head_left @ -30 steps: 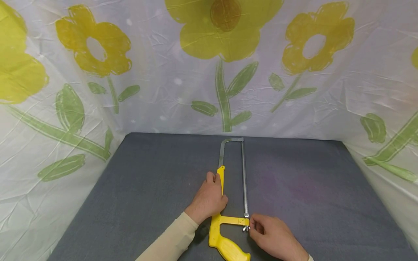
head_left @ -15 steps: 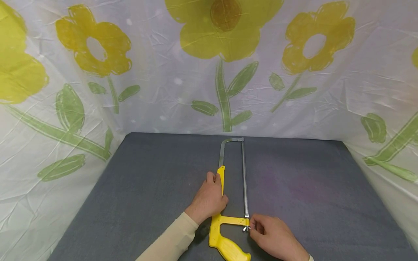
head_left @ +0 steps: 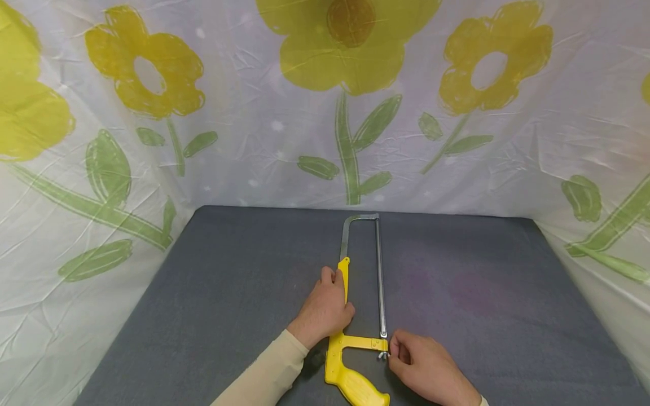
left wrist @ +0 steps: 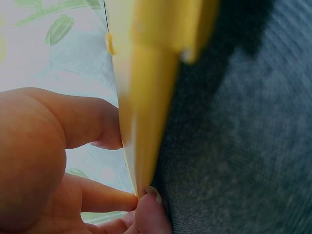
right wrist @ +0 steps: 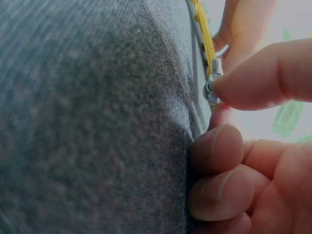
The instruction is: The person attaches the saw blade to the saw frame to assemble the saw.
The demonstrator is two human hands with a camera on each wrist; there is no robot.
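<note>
A hacksaw with a yellow handle (head_left: 358,388) and a silver front frame lies on the dark cloth, its far end pointing away from me. My left hand (head_left: 322,310) grips the yellow spine; in the left wrist view, thumb and fingers close round that yellow bar (left wrist: 144,107). The blade (head_left: 380,276) runs along the saw's right side. At its near end, just behind the yellow crosspiece (head_left: 363,343), sits a small metal wing nut (head_left: 382,356). My right hand (head_left: 429,366) pinches this wing nut between thumb and index finger, while its other fingers curl against the cloth.
A dark grey cloth-covered table (head_left: 244,270) spreads out on both sides of the saw. White sheeting printed with yellow flowers (head_left: 274,141) stands behind it and along the left and right sides.
The right fingertips have shifted very slightly at the wing nut, and its wings sit at a slightly different angle. The left hand and the hacksaw stay where they were.
</note>
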